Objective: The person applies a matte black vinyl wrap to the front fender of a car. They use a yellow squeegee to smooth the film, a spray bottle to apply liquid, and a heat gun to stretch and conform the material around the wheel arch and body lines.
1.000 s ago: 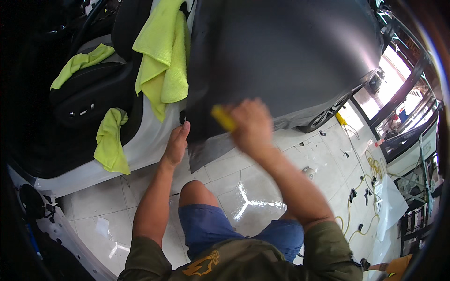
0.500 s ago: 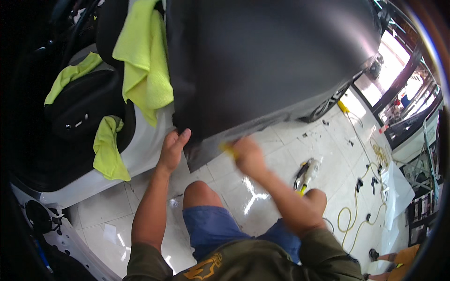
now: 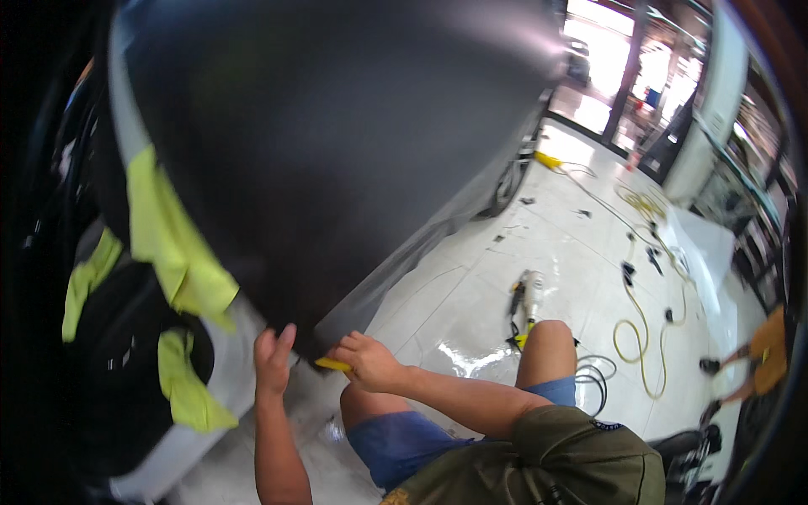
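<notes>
A dark grey film sheet (image 3: 337, 160) covers the car's side panel, its lower corner hanging beside the open door frame. My left hand (image 3: 271, 366) is closed at the sheet's lower left edge, thumb up, pinching it. Close by on the right, my right hand (image 3: 370, 362) grips a small flat yellow tool (image 3: 333, 364) against the sheet's lower corner; its exact kind is blurred. Two lime-yellow cloths hang left of the sheet: a large cloth (image 3: 164, 236) at the pillar and a smaller cloth (image 3: 181, 379) over the white sill (image 3: 231, 358).
Another lime cloth (image 3: 88, 278) lies inside the car. A white and yellow power tool (image 3: 532, 295) stands on the tiled floor beyond my right knee. A yellow hose (image 3: 644, 345) and dark scraps lie farther right. A person in orange (image 3: 768, 345) is at the right edge.
My view has swung right. The right hand has come leftward and down with the yellow tool, close to my left hand. The left hand stays at the sheet's edge.
</notes>
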Tool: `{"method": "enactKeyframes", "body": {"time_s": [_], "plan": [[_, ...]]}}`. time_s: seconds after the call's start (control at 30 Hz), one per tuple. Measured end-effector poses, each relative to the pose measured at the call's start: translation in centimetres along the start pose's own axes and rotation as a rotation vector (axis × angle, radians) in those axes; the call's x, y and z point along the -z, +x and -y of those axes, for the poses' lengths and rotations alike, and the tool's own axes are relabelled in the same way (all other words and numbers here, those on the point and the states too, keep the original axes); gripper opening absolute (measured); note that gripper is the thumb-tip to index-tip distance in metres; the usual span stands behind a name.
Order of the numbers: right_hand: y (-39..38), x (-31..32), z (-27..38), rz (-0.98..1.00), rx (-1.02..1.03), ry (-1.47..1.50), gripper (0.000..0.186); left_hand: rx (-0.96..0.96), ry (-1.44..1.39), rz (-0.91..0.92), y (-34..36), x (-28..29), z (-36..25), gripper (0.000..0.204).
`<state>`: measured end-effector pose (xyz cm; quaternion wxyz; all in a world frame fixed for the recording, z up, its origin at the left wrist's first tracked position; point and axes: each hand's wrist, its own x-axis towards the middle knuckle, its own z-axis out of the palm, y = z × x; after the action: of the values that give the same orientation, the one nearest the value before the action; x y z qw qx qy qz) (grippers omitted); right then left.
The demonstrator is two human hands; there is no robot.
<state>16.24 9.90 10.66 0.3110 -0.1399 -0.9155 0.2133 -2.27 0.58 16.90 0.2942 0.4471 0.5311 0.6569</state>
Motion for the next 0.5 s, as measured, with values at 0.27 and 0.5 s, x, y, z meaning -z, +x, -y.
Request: {"method": "enactKeyframes", "body": {"time_s": [0.27, 0.5], "plan": [[6.2, 8.0, -4.5, -0.668, -0.110, -0.278, 0.045, -0.827, 1.020, -0.463, -2.2, -3.8, -6.1, 0.046], [6.5, 9.5, -9.3, -0.887, -0.162, -0.307, 0.052, -1.071, 1.387, -0.187, 9.3, -13.4, -14.2, 0.057]]}}
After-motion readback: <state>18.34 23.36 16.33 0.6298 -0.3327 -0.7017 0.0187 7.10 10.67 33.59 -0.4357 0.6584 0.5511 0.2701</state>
